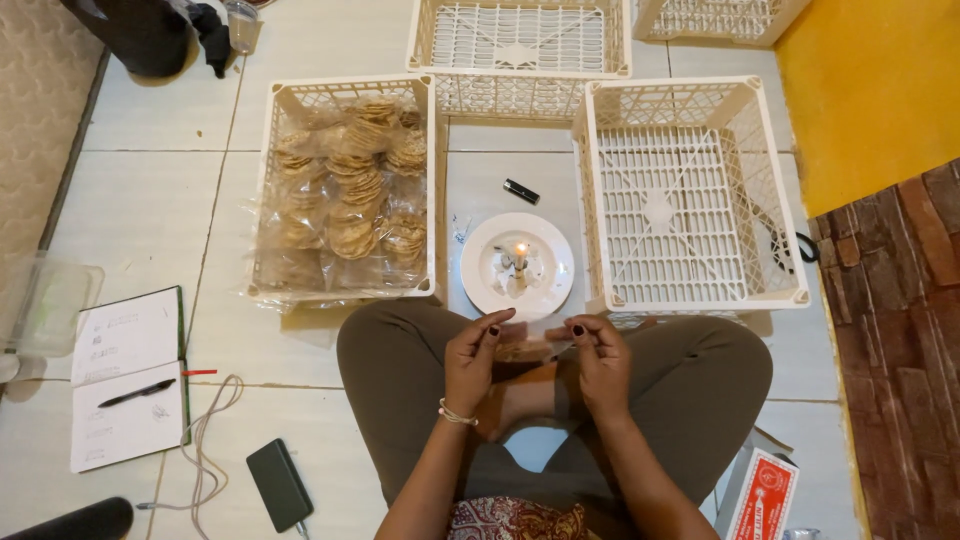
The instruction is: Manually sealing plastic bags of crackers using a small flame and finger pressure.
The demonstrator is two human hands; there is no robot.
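The left hand [470, 360] and the right hand [600, 360] are close together above the lap, both pinched on one clear packet of round crackers [522, 350], just before the white plate [517, 266] with a lit candle [520, 256]. The step seems to be closing the packet's open edge. This needs the edge held flat and steady near the flame; the filled crate [345, 190] stands at the left.

I saw matt cream plastic crates [690, 190] at twelve o'clock, a glossy white plate [490, 285], clear crinkled film bags [345, 200], and smooth tiled floor [150, 210].
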